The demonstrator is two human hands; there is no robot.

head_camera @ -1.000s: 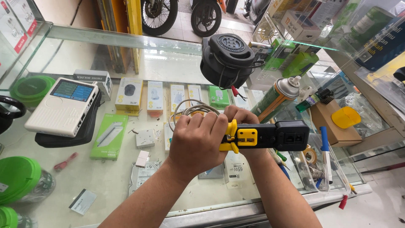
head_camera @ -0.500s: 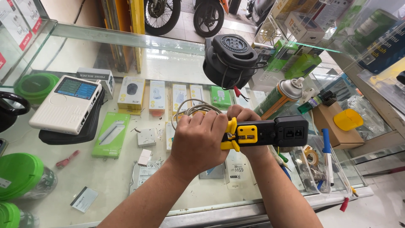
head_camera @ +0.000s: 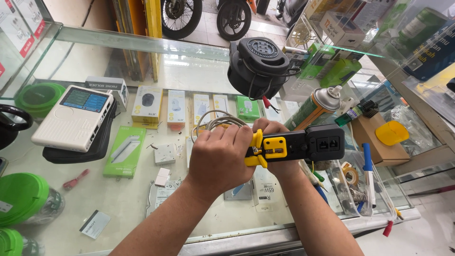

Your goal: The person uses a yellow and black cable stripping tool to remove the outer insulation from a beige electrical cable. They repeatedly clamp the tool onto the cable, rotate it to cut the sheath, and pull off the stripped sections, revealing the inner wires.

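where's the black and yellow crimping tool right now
In the head view, the crimping tool sits right of centre above the glass counter, gripped by the left hand and right hand, below the black cable reel.

A glass counter [head_camera: 142,42] carries a white tester [head_camera: 71,118], a black cable reel [head_camera: 258,64] and a spray can [head_camera: 315,109].
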